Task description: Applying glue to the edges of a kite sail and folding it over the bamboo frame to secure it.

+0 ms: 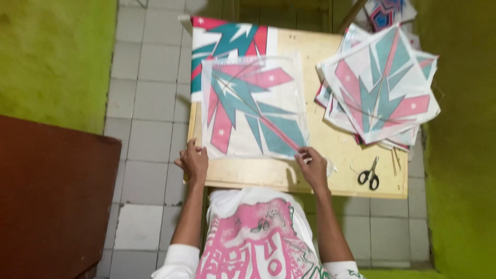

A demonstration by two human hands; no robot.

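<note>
Left hand (194, 163) and right hand (312, 166) each pinch the bottom corners of a white, teal-and-pink starburst sheet (253, 106).

A clear plastic sleeve (254, 106) wraps the pink-and-teal sheet on the table.

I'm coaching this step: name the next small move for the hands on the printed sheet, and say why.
Probably smooth the translucent pink-and-teal printed sheet flat: the left hand and right hand both pinch its near edge, and it lies loosely over another sheet on the pale wooden table.
</note>
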